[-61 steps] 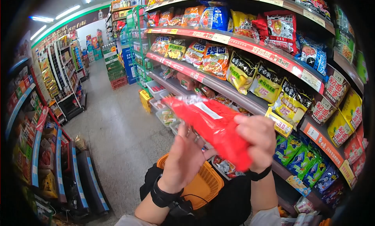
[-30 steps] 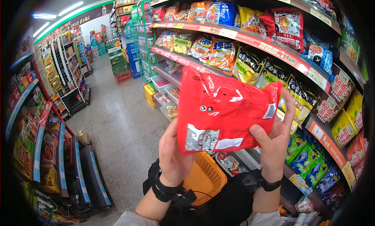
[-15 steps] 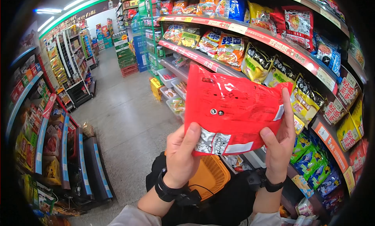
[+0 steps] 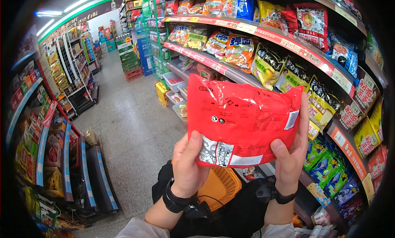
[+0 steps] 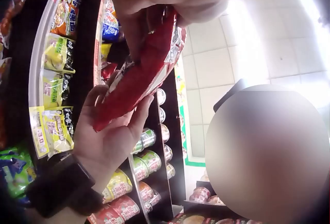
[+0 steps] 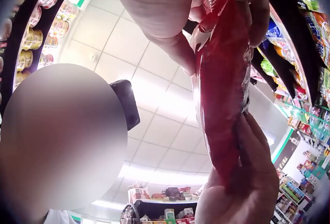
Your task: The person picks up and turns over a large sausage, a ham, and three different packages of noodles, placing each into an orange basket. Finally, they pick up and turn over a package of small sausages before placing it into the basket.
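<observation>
Red noodle packet (image 4: 247, 118) has turned from tilted to broadside, so its printed back now shows; left hand (image 4: 189, 166) and right hand (image 4: 291, 155) pinch its near corners, thumbs in front, above orange basket (image 4: 229, 180).

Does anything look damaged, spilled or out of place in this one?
Nothing stands out. The red packet is creased, with no tear visible; the visible floor shows no spill, and the yellow bags sit on their shelf. The orange basket is partly hidden.
</observation>
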The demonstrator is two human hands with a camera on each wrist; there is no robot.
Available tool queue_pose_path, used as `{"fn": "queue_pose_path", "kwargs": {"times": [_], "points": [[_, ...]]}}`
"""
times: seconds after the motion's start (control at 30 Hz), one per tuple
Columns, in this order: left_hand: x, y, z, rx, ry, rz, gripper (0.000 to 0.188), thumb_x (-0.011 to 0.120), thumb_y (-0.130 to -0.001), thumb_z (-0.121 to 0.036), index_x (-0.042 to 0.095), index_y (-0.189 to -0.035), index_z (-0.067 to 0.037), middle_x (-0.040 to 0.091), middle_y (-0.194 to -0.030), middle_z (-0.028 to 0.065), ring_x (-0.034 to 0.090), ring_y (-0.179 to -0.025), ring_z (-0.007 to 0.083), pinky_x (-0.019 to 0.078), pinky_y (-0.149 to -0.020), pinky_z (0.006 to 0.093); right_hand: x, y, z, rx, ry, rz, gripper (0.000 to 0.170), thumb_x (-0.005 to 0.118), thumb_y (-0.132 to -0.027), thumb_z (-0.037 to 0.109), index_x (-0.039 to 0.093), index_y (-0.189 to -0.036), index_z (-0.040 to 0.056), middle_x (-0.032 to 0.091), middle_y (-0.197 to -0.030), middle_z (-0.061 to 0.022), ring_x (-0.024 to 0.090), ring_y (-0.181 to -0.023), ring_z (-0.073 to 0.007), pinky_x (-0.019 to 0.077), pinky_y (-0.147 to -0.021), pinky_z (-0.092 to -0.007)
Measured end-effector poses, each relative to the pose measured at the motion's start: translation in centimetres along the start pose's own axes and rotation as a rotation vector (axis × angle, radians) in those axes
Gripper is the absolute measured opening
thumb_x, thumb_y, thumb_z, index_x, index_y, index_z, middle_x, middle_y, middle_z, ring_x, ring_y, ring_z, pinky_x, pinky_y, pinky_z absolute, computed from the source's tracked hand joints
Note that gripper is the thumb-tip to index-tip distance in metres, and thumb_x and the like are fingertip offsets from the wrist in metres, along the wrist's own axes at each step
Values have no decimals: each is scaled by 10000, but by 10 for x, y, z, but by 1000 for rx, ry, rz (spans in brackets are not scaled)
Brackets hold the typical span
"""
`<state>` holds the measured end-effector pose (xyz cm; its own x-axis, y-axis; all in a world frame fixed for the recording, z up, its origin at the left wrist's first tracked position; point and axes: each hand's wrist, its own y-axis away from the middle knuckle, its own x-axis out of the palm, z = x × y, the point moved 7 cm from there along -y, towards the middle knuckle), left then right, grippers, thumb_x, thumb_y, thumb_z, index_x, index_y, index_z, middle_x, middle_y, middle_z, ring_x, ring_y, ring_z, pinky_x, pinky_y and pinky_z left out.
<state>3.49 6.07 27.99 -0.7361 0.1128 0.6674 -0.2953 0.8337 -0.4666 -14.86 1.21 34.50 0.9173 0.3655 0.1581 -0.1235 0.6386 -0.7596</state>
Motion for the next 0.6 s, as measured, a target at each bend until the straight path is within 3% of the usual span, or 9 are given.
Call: {"fn": "queue_pose_path", "kwargs": {"times": [0.17,0.6], "points": [[-4,0,1,10,57,19,450,399,-1030,-315,467,-1296,42,587,-1274,171,601,-1145,265,479,-976,411,4,1,-1,57,-69,22,1043,790,-782,189,82,-1524,4,354,-1472,-173,465,-1275,-242,405,-1054,-374],[-6,2,1,-4,78,6,447,395,-1030,-303,434,-1323,33,565,-1299,183,593,-1157,284,475,-985,442,4,2,-5,64,-52,37,1035,790,-781,186,92,-1521,-6,373,-1458,-181,476,-1265,-236,402,-1051,-365]]}}
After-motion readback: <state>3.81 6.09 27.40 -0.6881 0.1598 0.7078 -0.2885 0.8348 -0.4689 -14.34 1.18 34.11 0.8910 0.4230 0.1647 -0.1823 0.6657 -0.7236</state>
